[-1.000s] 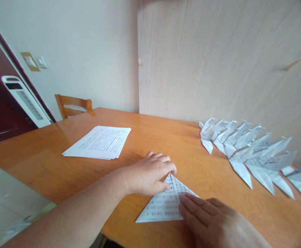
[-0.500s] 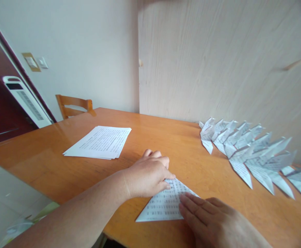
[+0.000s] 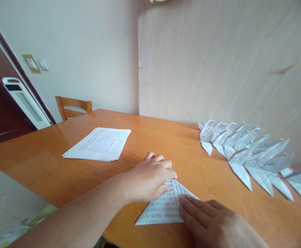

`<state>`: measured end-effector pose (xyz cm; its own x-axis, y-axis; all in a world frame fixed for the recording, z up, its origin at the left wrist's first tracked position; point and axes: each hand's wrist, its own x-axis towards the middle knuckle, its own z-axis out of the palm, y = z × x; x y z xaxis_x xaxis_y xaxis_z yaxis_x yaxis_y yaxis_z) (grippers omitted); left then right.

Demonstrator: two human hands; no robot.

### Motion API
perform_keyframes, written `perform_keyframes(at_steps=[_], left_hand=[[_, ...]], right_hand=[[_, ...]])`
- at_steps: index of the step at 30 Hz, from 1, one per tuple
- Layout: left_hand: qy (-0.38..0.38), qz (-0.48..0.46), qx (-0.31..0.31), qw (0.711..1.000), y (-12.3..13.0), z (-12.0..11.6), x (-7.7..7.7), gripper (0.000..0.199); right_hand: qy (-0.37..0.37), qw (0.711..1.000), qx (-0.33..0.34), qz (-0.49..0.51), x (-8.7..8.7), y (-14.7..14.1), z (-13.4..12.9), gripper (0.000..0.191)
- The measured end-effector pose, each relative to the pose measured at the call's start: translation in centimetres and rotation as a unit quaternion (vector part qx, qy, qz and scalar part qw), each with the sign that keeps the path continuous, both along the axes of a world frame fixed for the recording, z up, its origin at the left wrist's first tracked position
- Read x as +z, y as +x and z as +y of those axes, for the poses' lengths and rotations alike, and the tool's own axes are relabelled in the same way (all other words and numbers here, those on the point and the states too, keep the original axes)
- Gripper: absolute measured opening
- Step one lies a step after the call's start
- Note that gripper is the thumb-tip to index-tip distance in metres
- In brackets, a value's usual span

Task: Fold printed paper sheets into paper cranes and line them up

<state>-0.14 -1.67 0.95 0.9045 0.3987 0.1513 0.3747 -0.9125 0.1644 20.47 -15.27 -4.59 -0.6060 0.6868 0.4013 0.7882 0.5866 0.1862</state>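
Note:
A printed sheet of paper folded into a triangle [image 3: 163, 210] lies flat on the table near its front edge. My left hand [image 3: 151, 177] is at its top corner, fingers curled, with the thumb on the paper and the index finger at the tip. Flat on the right part of the triangle rests my right hand [image 3: 209, 220], its fingers stretched out and side by side, holding nothing. That hand covers the triangle's right corner.
A stack of printed sheets [image 3: 98, 144] lies at the left on the wooden table [image 3: 155, 134]. Rows of folded paper pieces [image 3: 246, 144] stand at the right by the wooden panel [image 3: 217, 62]. Behind the table's far left side is a chair [image 3: 74, 102].
The left index finger has shifted slightly right along the triangle's top corner. My right hand stays pressed on the paper. The whole view has moved a little.

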Motion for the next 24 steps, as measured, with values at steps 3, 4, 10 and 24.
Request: perform_keyframes(at_steps=[3,4,10,24], left_hand=[[0.007,0.006,-0.026,1.000,0.0,-0.2,0.0,0.010],[0.008,0.007,-0.032,0.999,0.1,-0.2,0.0,0.009],[0.014,0.014,-0.037,0.999,0.3,-0.4,-0.1,0.012],[0.056,-0.006,-0.008,0.998,1.0,-0.9,-1.2,0.029]], right_hand=[[0.007,1.000,0.002,0.001,0.2,0.0,0.0,0.035],[0.008,1.000,0.002,0.002,0.3,0.0,0.1,0.035],[-0.001,1.000,-0.002,0.001,0.2,-0.2,0.2,0.035],[-0.015,0.995,-0.064,-0.077,1.3,-1.7,-0.9,0.036]])
